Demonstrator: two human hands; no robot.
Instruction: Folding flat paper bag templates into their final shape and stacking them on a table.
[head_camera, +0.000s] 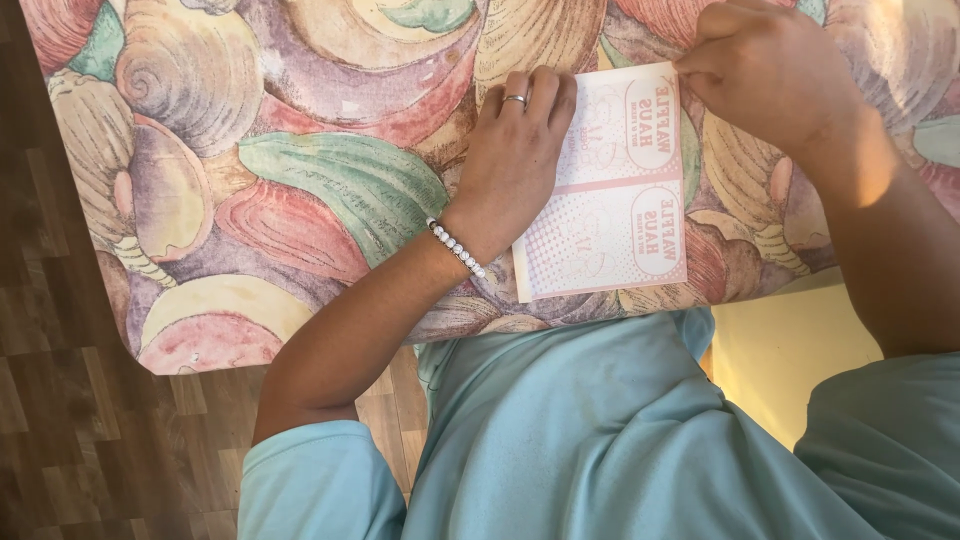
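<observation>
A pale paper sheet (615, 190) printed in pink lies flat on a table (300, 150) covered with a pattern of large seashells in pink, green, cream and purple. The sheet is a tall rectangle, divided by a crosswise line into two matching panels, each filled with fine pink dots and bearing a rounded label shape along its right side. It sits near the table's front edge, right in front of the person, its lower edge close to that rim. The left hand (515, 150) rests flat on the sheet's left edge, fingers together and stretched forward, palm pressing down partly on the paper and partly on the table; a ring shows on one finger and a bracelet of white beads (456, 248) circles the wrist. The right hand (765, 75) is at the sheet's upper right corner, fingers curled in, fingertips touching that corner; whether they pinch the paper or only press on it cannot be told. Below the table, the person's light blue shirt (600, 430) fills the lower view. Dark wooden flooring (60, 420) shows at the left, and a pale yellow surface (780, 360) at the right.
</observation>
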